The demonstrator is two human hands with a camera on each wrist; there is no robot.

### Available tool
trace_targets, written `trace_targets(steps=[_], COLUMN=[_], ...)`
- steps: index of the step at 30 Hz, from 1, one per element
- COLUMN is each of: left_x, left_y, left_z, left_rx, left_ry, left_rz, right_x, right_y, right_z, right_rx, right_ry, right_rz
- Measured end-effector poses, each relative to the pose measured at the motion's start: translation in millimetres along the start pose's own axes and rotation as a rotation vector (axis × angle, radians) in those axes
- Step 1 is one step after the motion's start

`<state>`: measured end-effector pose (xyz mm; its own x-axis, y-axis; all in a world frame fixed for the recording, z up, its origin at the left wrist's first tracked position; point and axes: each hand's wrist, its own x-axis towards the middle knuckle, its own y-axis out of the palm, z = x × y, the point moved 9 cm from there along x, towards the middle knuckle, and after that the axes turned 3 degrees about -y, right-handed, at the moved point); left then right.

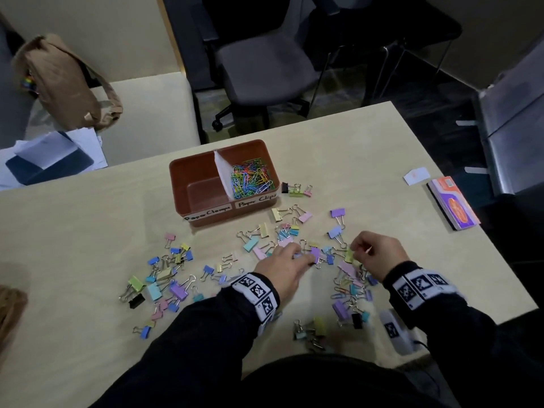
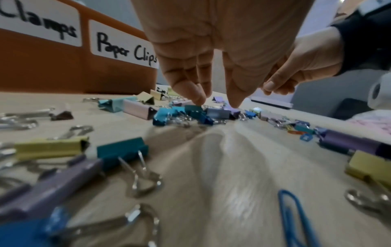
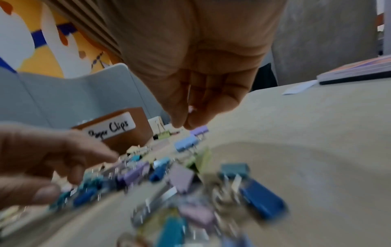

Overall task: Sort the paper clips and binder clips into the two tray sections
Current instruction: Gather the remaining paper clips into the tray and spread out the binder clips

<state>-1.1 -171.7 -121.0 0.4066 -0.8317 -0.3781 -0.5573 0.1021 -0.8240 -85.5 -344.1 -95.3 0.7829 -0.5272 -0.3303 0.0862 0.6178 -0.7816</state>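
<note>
A brown two-section tray [image 1: 206, 213] stands mid-table, labelled "Paper Clamps" and "Paper Clips" [image 2: 125, 48]. Its right section holds a heap of coloured paper clips [image 1: 250, 178]; its left section shows bare floor. Pastel binder clips [image 1: 164, 278] lie scattered in front, with a few loose paper clips [image 1: 341, 290] among them; one blue paper clip [image 2: 289, 217] lies close by. My left hand [image 1: 303, 257] reaches down with straight fingertips [image 2: 198, 98] touching a cluster of binder clips [image 2: 215, 113]. My right hand [image 1: 357, 251] hovers beside it, fingers curled, pinching a small pink clip [image 3: 191, 108].
An orange and purple booklet [image 1: 453, 201] and a white card [image 1: 416, 175] lie near the table's right edge. A white device [image 1: 396, 334] sits at the front edge. A brown paper bag [image 1: 67, 81] and papers [image 1: 50, 160] are on the neighbouring table; office chairs [image 1: 265, 63] stand behind.
</note>
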Motion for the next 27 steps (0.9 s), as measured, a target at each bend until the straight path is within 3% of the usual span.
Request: trace_targets(steps=[5,8,13,19,23,27], left_x=[-5.8,-11.5,-16.2,-20.7,-24.3,-23.4], left_y=[3.4,2.2,9.2,27.4,40.5,37.8], left_z=[9.0,15.2,-3.0,-27.8,-35.5,-23.6], left_rx=[0.085,0.084,0.059,0.083,0.159,0.130], left_ry=[-0.056,-0.087,-0.040,0.034,0.087,0.026], left_rz=[0.031,0.015,0.056,0.135,0.167,0.135], right_x=[-21.0,-28.8,-33.6,-35.1,-37.0,-39.7], right_y=[42.4,58.8,71.2,78.6,80.1,75.6], right_z=[-3.4,3.6,14.8,20.9,20.0,18.4], right_rx=[-0.108,-0.302,-0.465,-0.494,-0.435,-0.303], right_ry=[-0.040,-0.115,-0.241,-0.265,-0.211,-0.222], right_rz=[0.297,0.383,0.343,0.303,0.263,0.208])
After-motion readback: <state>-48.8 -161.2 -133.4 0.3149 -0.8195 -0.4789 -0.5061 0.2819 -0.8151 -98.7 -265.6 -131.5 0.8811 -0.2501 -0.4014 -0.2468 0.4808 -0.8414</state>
